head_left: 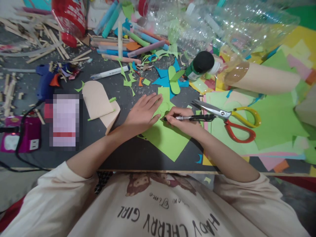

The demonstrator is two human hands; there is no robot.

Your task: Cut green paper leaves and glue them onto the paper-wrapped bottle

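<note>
Two hands on green paper [168, 140], table [128, 156] centre. Left hand [143, 113] flat, fingers spread, pinning it; right hand [184, 124] fingers closed round pen [195, 117]. I judge sheet could slip, line wobble; scissors [229, 120] at 3 o'clock crowd wrist.

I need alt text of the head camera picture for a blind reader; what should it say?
The right hand holds a black pen, tip on a light green paper sheet that the left hand presses flat on a dark table. Scissors with yellow and red handles lie to the right, among paper scraps, markers and clear plastic bottles.
</note>
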